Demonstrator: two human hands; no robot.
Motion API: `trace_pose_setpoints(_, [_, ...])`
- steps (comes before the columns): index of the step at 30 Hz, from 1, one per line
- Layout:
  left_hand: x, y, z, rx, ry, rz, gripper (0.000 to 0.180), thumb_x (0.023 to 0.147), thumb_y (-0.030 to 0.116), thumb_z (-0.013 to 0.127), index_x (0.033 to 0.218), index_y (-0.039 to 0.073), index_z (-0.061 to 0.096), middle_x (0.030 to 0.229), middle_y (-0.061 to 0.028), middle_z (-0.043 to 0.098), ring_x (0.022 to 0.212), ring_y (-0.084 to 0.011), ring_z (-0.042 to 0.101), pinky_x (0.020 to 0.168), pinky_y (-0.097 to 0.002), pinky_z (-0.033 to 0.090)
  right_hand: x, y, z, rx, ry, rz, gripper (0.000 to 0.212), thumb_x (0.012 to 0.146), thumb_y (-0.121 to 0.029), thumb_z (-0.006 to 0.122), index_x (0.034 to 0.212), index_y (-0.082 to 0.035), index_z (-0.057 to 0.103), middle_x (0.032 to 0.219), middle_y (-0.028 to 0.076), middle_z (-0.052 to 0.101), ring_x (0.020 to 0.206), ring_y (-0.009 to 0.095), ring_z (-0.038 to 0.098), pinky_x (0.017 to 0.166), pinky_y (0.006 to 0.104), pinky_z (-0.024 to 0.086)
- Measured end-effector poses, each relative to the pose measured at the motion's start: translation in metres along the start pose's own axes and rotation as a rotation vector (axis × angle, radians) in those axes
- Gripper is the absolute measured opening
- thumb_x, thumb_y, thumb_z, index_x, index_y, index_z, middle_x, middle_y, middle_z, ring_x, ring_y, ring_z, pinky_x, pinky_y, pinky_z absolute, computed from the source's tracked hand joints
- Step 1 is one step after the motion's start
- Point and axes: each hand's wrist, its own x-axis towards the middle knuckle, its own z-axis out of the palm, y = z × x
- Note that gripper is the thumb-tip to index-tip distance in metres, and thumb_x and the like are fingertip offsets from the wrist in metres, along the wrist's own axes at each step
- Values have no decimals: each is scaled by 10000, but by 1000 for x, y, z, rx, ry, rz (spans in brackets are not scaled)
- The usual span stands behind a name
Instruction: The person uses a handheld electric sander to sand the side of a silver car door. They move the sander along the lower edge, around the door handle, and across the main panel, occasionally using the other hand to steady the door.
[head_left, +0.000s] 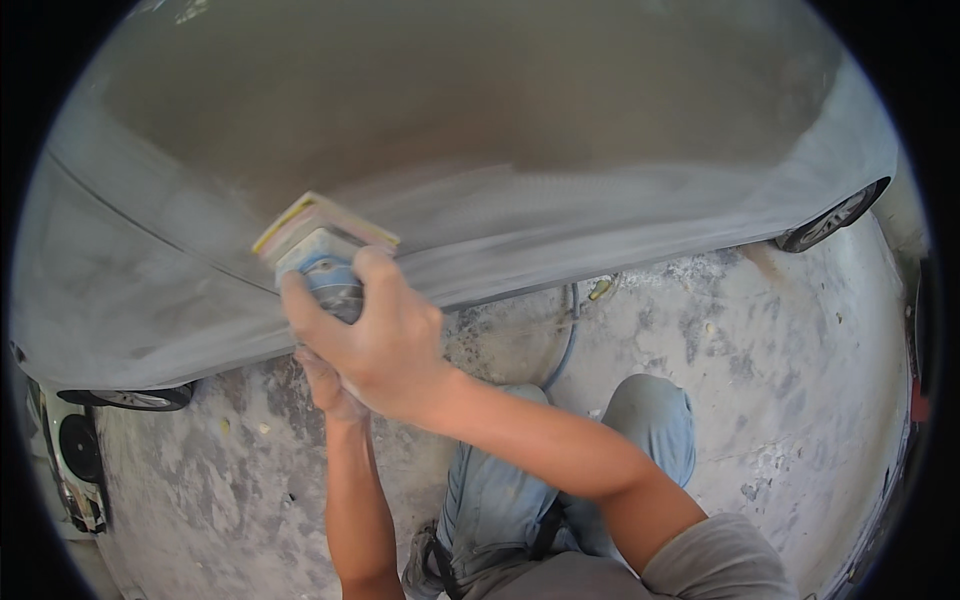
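My right hand [385, 335] is wrapped round the grey-and-blue body of a power sander [325, 270]. Its flat rectangular pad, edged in yellow, is against or very close to the side of a car body [480, 205]; motion blur hides which. Just under my right hand, my left hand [325, 385] is closed at the sander's rear end, with most of its fingers covered. The car's surface is dull grey, with a broad brownish patch above and pale, scuffed streaks around the pad. A panel seam runs down to the left of the sander.
Wheels of the car [835, 215] show at the right and lower left. A grey-blue hose [572, 340] runs over the dusty, stained floor [780, 370] beside my bent knees. Another vehicle [70, 450] stands at the far left. A small yellowish piece lies by the hose.
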Motion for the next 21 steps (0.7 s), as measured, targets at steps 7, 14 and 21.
trace_pose_setpoints(7, [8, -7, 108, -16, -128, -13, 886, 1019, 733, 600, 1437, -47, 558, 1311, -96, 653, 1177, -181, 633, 1005, -372, 528, 17, 66, -80, -72, 96, 29, 583, 753, -345, 879, 1320, -278, 763, 1162, 133, 492, 837, 258, 640, 603, 357, 571])
trace_pose_setpoints(14, [22, -7, 218, 42, -267, 70, 653, 1024, 652, 671, 887, 14, 659, 871, 22, 635, 814, -83, 531, 702, -289, 417, 28, 132, -154, -7, 203, 91, 527, 815, -259, 856, 1332, -219, 761, 1145, 148, 485, 861, 267, 590, 595, 353, 552])
trace_pose_setpoints(21, [24, -33, 317, 22, -403, -15, 615, 1011, 586, 743, 779, 28, 629, 804, 45, 611, 770, -62, 483, 650, -280, 375, 33, 205, -222, -115, 319, 117, 533, 819, -239, 791, 1348, -235, 731, 1126, 151, 482, 830, 295, 648, 605, 372, 575])
